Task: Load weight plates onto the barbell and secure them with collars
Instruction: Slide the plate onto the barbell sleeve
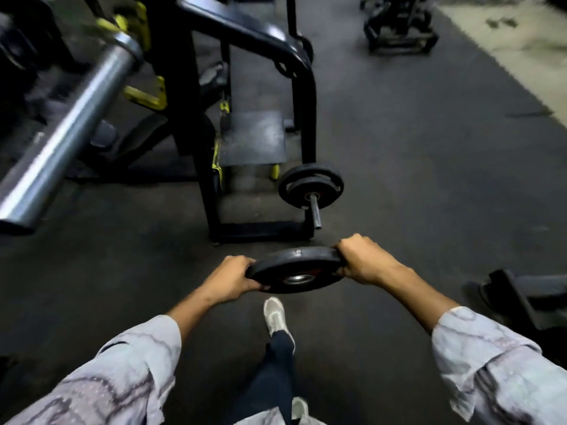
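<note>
Carrying a weight plate point(295, 269) flat between us, we have the left hand point(228, 279) clamped on its near-left rim and the right hand point(362, 259) clamped on the far-right rim. The barbell sleeve point(66, 139) juts up and to the left of the left hand, bare of plates. We judge it best to tip the plate upright, line its centre hole with the sleeve end, and slide it on squarely with fingers clear of the inner face.
</note>
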